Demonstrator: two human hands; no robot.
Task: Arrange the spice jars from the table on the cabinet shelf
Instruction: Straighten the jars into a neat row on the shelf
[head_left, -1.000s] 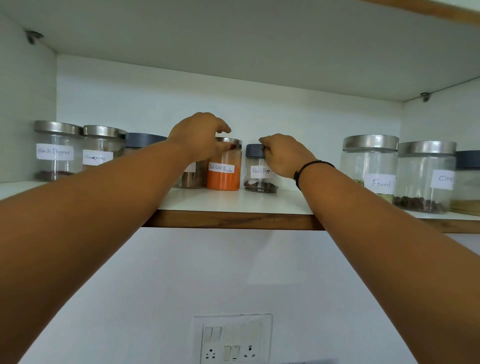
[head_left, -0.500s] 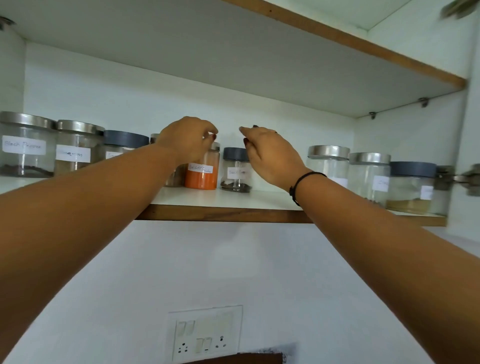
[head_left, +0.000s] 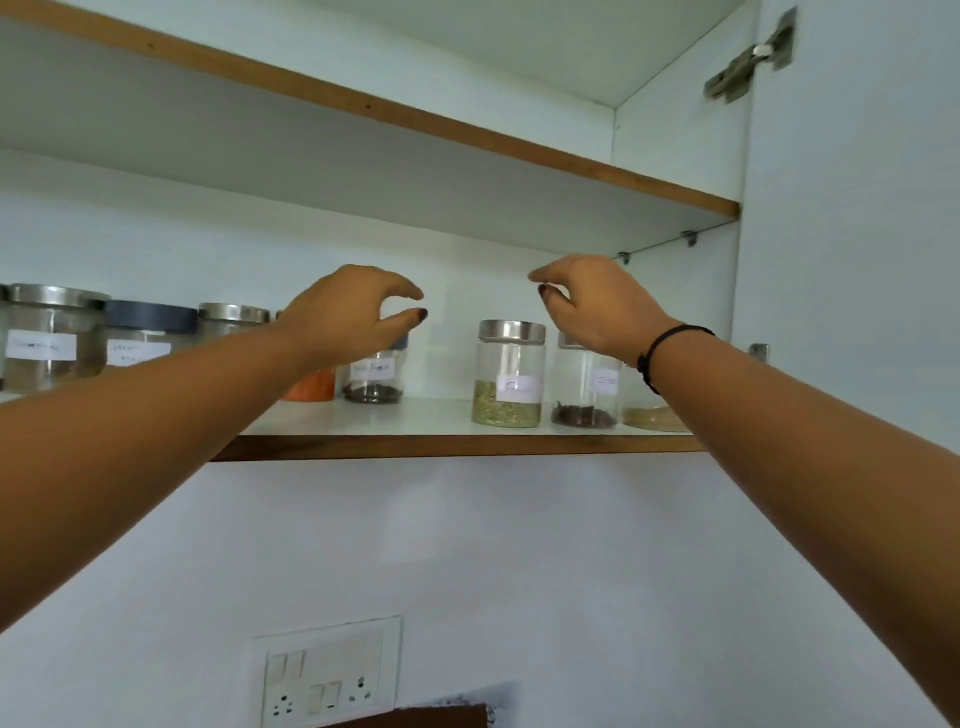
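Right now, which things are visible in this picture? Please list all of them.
lower shelf: one, white with wooden edge, centre
spice jars: at least eight, clear glass with steel or grey lids, in a row on the lower shelf
upper shelf: one, white with wooden edge, above
hinge: one, metal, top right
switch plate: one, white, wall below
wristband: one, black, right wrist
left hand: one, empty, before the middle jars
right hand: one, empty, above the right jars

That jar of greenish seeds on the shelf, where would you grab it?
Probably round its glass body, from the front: the seed jar stands upright near the shelf edge, with another jar close beside it.
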